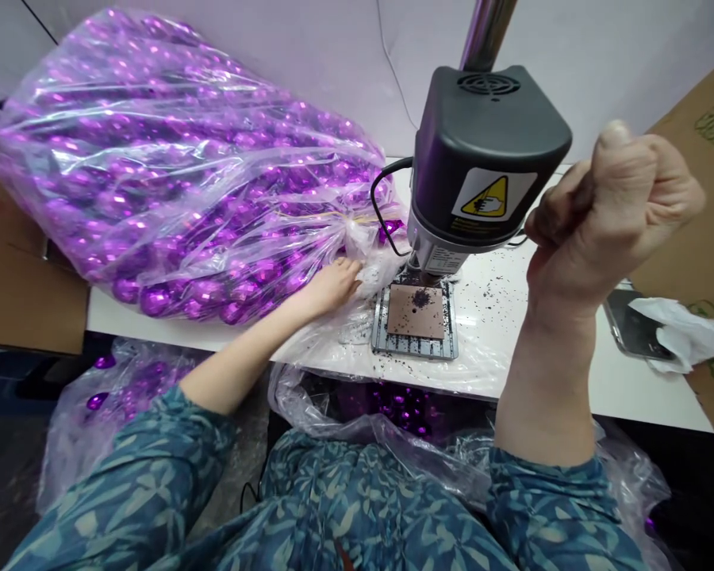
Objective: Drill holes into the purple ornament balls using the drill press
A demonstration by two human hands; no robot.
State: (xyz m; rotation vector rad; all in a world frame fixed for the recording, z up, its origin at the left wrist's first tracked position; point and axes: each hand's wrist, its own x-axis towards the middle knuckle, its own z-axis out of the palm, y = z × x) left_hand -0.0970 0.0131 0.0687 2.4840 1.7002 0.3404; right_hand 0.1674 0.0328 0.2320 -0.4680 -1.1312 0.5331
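Observation:
A large clear plastic bag (214, 182) full of shiny purple balls lies on the left of the white table. My left hand (336, 284) is at its gathered neck, with fingers curled and pressed together on the plastic. Beside the bag stands a small bench drill press (491, 151) with a dark grey head and a yellow warning label. Under its chuck sits a brown square board (415, 313) with a small hole and dark shavings, on a slotted metal base (413, 347). My right hand (619, 198) is raised in a fist right of the drill head; whatever it grips is hidden.
An open plastic bag (381, 428) with purple balls hangs below the table's front edge. A phone (634, 321) and crumpled white tissue (693, 329) lie at the right. Cardboard boxes stand at both sides. Dark shavings are scattered on the white table (493, 317).

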